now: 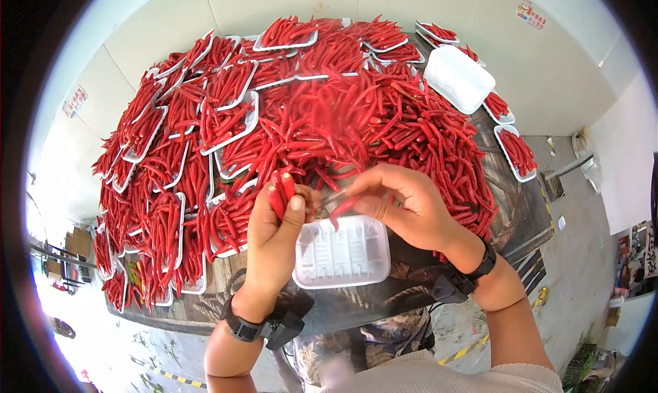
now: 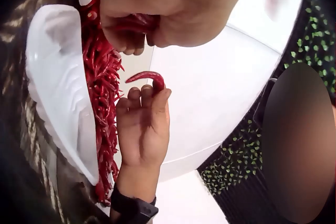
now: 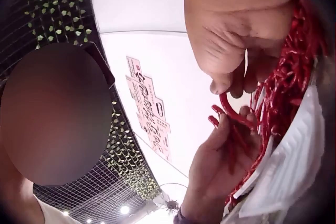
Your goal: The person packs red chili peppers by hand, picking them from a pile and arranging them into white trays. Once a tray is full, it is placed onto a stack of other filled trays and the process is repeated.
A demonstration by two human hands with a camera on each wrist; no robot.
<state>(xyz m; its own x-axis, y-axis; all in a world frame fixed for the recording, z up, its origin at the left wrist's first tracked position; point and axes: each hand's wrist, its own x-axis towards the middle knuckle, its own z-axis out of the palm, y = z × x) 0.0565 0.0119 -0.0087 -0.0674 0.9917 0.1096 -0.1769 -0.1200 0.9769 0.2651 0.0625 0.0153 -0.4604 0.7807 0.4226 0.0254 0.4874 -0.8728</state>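
Note:
My left hand (image 1: pixel 271 232) holds a small bunch of red chili peppers (image 1: pixel 279 195), thumb across them and stem ends up. Close on its right, my right hand (image 1: pixel 415 211) pinches a single red chili pepper (image 1: pixel 340 209) between thumb and fingers. That pepper looks curved in the left wrist view, its thin tip pointing away from the fingertips. Below both hands lies a white plastic tray (image 1: pixel 343 252) on the table, its ribbed floor bare. In the right wrist view the pinched pepper (image 3: pixel 226 102) overlaps the left hand's bunch.
A large heap of loose red chilies (image 1: pixel 425 139) covers the table's middle. Many chili-filled white trays (image 1: pixel 255 115) are stacked at left and back. A stack of white trays (image 1: pixel 459 78) sits on the heap's back right. Dark wooden table (image 1: pixel 510 208) shows at right.

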